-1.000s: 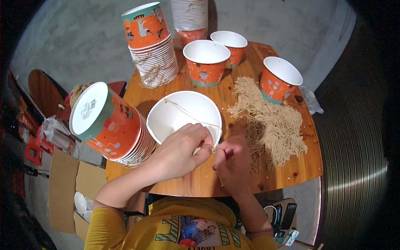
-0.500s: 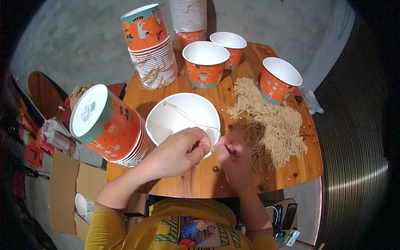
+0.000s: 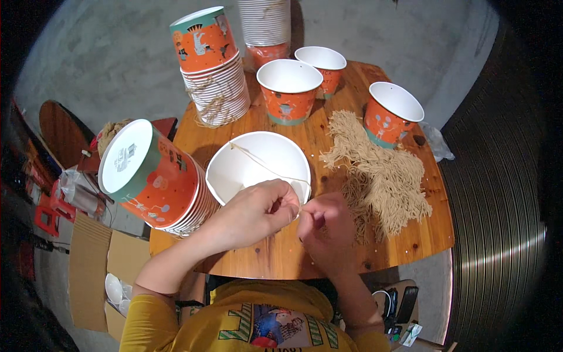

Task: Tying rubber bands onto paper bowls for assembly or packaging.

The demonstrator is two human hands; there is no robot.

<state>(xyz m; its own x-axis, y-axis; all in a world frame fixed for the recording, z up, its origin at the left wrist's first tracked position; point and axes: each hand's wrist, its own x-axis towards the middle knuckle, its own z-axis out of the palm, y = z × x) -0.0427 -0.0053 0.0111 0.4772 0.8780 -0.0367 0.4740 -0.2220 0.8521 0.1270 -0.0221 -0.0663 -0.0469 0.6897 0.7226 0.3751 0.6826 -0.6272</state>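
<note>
While left hand and right hand pinch twine, white-lined bucket, strand across mouth

Illumination was moderate and uneven across the wooden tabletop. The right hand lay in shade; the left hand was brighter. Right of the tabletop, the dark ribbed shutter carried a glare streak. Fisheye curvature bent outer edges; black vignetting filled the corners.
</note>
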